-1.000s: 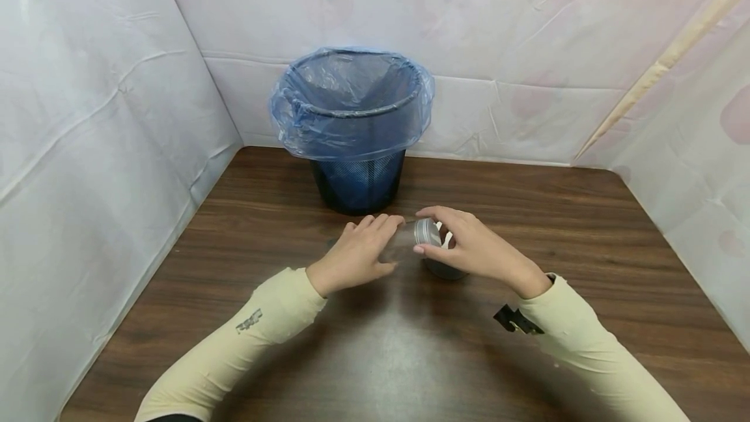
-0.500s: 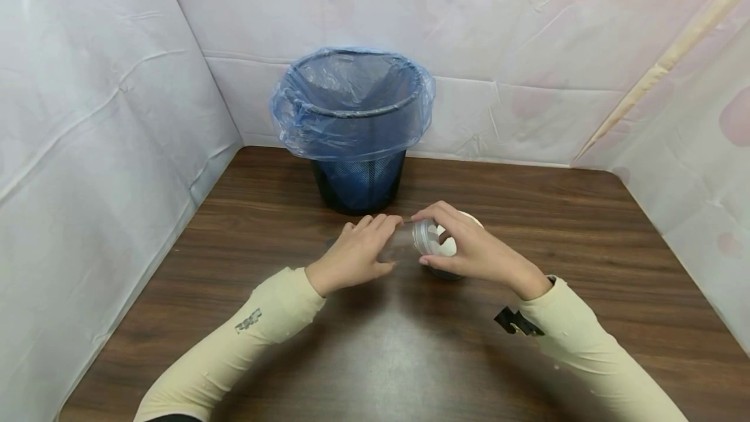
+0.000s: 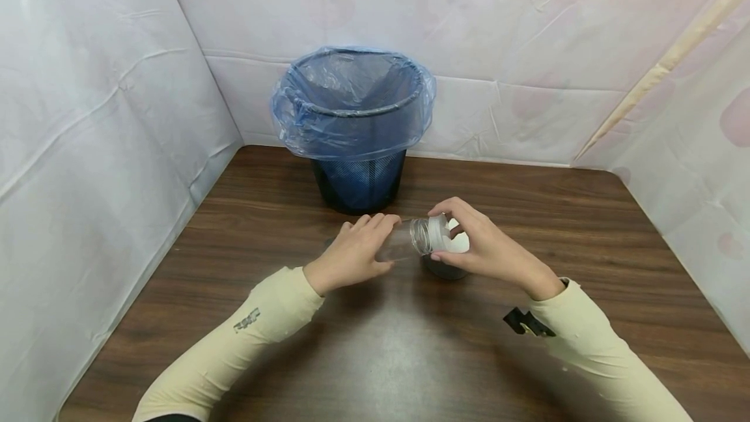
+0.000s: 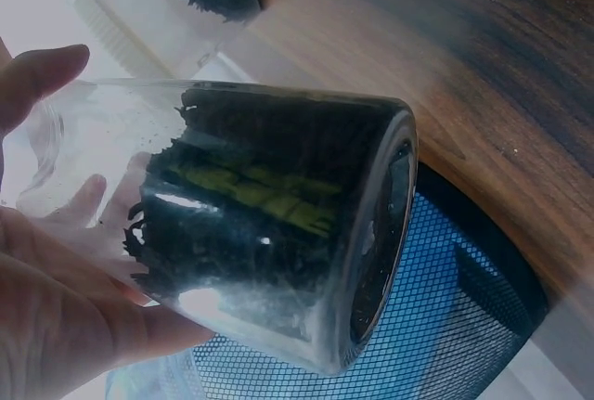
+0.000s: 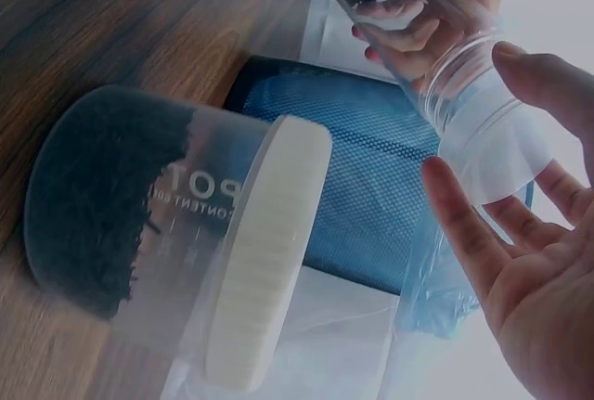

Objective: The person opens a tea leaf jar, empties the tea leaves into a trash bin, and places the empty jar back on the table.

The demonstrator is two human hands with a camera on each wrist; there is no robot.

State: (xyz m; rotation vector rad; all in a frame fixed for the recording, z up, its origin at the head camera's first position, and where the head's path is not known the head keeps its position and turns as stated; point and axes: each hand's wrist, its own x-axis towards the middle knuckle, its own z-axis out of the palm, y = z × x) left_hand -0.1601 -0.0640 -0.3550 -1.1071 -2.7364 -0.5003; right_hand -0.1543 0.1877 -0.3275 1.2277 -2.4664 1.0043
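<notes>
My left hand [image 3: 354,251] grips a clear jar [image 4: 102,112] tipped onto its side, its mouth facing right. Dark dry leaves [image 4: 251,154] are packed toward the jar's base. My right hand [image 3: 492,249] pinches a clear screw lid [image 5: 497,140] between thumb and fingers at the mouth, where the neck's threads [image 5: 455,66] show. Under this hand stands a second jar [image 5: 200,154], part full of dark leaves, with a white ribbed lid [image 5: 269,242] and lettering on its side; in the head view the right hand partly hides it.
Behind the hands stands a black mesh bin [image 3: 359,181] lined with a blue plastic bag [image 3: 351,139]. The brown wooden table [image 3: 398,357] meets pale fabric walls [image 3: 556,51] at the back and sides.
My right hand has moved slightly right with the clear lid, and more of the jar's neck shows. The left hand and the tipped jar have hardly moved.
</notes>
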